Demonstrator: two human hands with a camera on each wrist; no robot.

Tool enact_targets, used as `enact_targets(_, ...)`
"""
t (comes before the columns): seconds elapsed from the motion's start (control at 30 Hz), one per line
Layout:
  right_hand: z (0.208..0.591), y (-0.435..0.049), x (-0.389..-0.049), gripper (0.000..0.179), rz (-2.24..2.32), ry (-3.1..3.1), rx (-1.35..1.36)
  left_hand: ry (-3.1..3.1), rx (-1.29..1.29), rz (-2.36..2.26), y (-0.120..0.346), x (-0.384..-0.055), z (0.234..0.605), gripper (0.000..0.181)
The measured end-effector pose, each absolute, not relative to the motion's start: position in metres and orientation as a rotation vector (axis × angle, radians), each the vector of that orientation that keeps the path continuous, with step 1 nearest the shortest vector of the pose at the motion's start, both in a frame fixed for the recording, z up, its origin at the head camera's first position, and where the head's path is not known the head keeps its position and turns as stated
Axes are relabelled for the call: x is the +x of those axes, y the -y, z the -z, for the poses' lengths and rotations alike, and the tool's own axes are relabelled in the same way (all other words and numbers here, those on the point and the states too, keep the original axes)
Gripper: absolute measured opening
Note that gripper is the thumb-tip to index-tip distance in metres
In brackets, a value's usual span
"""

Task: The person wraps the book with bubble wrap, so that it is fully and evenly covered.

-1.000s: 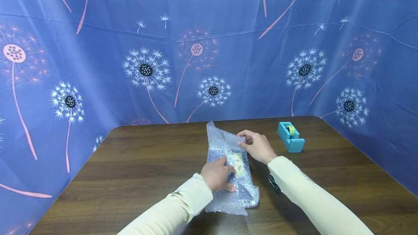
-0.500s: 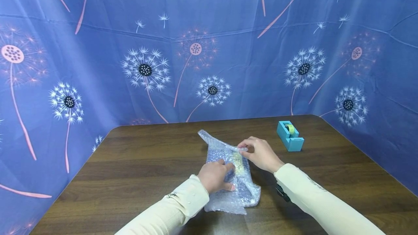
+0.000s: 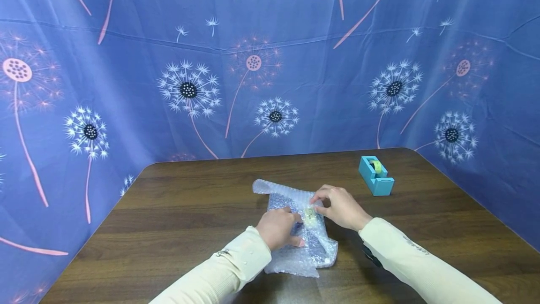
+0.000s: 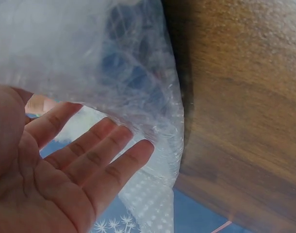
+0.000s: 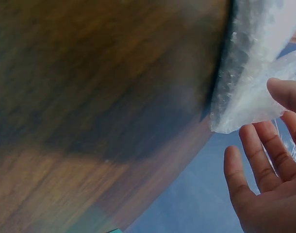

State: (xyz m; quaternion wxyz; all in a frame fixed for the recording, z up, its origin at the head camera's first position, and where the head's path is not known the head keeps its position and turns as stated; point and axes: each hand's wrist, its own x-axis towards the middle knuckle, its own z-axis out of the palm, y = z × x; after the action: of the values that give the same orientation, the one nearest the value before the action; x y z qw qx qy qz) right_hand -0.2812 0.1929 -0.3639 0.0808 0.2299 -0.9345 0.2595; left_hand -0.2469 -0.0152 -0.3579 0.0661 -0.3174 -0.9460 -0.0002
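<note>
Bubble wrap [image 3: 313, 240] was laid around an item with a yellowish patch [image 3: 310, 218], between and beneath the hands. Its far flap was pinched by the right hand [image 3: 339, 209]; the near part was steadied under the left hand [image 3: 279, 229], fingers loosely spread. Apparently the flap was being folded; firm pressing down seemed needed. A tape dispenser [image 3: 382, 186] was placed beyond the right hand.

Cream sleeves [image 3: 219, 265]; grey marking [image 3: 415, 245], black piece [image 3: 372, 256] on right

Bubble-wrap bundle [image 3: 310, 233] on table [image 3: 168, 219]; tape dispenser [image 3: 381, 185] right, farther back; curtain [image 3: 320, 69] behind table
</note>
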Motion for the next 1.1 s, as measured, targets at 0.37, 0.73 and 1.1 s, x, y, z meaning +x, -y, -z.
enact_targets(0.37, 0.371, -0.194, -0.282, 0.013, -0.729, 2.826, 0.758, 2.852, -0.935, 0.024, 0.015, -0.247, 0.358, 0.05)
enact_targets(0.73, 0.359, -0.199, -0.285, 0.013, -0.735, 2.944, 0.894, 2.736, -0.803, -0.161, 0.014, -0.251, 0.359, 0.078)
enact_targets(1.1, 0.357, -0.196, -0.285, 0.011, -0.761, 2.982, 0.79, 3.003, -0.588, -0.249, 0.019, -0.252, 0.352, 0.118)
